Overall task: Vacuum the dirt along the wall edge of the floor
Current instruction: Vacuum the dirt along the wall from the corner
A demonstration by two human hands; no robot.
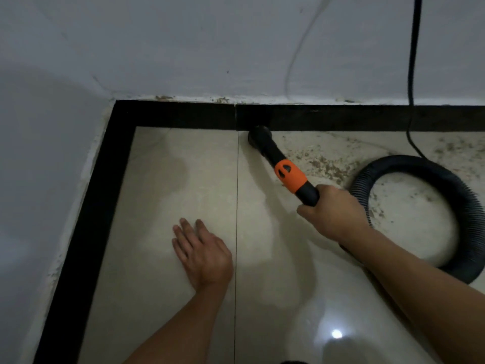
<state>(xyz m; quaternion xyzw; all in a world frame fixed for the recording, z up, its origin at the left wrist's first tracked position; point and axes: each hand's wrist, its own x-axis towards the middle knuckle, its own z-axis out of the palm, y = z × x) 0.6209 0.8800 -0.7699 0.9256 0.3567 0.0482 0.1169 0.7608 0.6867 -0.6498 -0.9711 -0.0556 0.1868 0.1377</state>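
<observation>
1. Two hands are in view, both yours, over a pale tiled floor [199, 164] edged by a black skirting strip [341, 118].
2. Your right hand [332, 212] is wrapped around the black vacuum wand [286, 170], gripping it just behind the orange collar [290, 176].
3. Your left hand [202, 252] lies flat on the floor with the fingers [183, 229] spread and relaxed, grasping nothing.
4. The nozzle [258, 136] at the wand's tip sits at the foot of the back wall [210, 48], touching the skirting strip, just to the right of the tile joint [237, 206].
5. Dirt [325, 164] lies as brown specks and grit on the tile to the right of the nozzle, along the wall edge and spreading outward toward the hose.
6. The ribbed black hose [430, 169] curls in a loop on the floor beside your right forearm.
7. A black power cord [413, 61] hangs down the wall and reaches the floor near the hose loop.
8. The tile to the left of the joint looks clean, with a faint damp-looking patch; a bright light reflection shows on the floor near the bottom of the view.
</observation>
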